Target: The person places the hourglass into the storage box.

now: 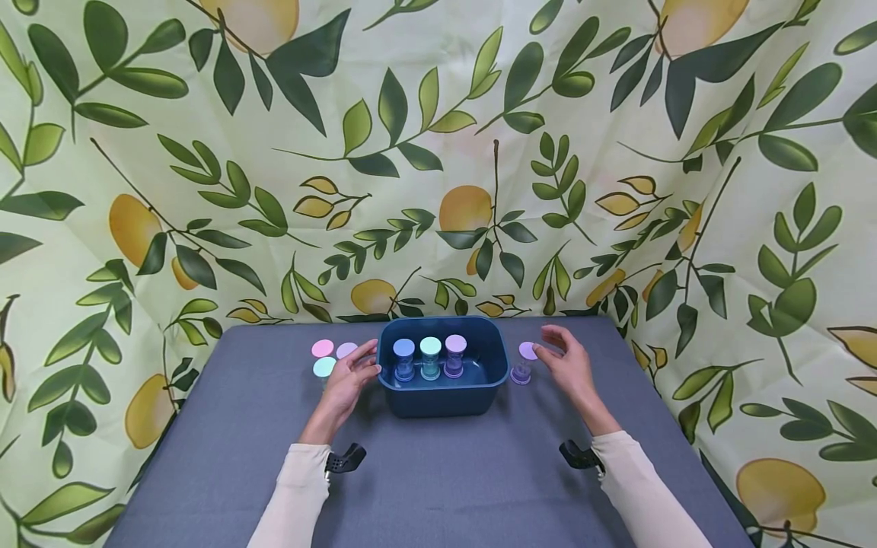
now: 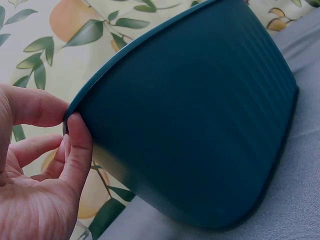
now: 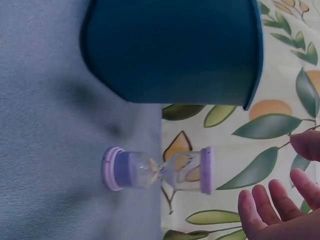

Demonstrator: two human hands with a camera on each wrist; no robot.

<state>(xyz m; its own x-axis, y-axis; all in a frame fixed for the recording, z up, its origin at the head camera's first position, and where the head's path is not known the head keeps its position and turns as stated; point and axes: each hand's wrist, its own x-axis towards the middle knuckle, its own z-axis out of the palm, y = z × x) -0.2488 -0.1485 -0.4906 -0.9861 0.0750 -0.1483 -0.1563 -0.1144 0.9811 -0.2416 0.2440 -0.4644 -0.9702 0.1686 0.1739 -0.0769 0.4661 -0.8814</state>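
Bin [image 1: 438, 404] holding hourglasses [image 1: 430, 358] | left fingers [image 2: 80, 150] pinch rim [image 1: 445, 389] | lilac hourglass [image 1: 523, 367] near loose right fingers [image 3: 266, 204]

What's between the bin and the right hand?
A purple-capped hourglass, standing upright; the head view shows it there.

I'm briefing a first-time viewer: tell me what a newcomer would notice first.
First, the fabric backdrop printed with yellow fruit and green leaves, behind the grey cloth-covered table. Next, the dark blue rectangular plastic bin at the table's far middle, pinched by the left hand, with three see-through hourglasses capped blue, mint and lilac standing inside.
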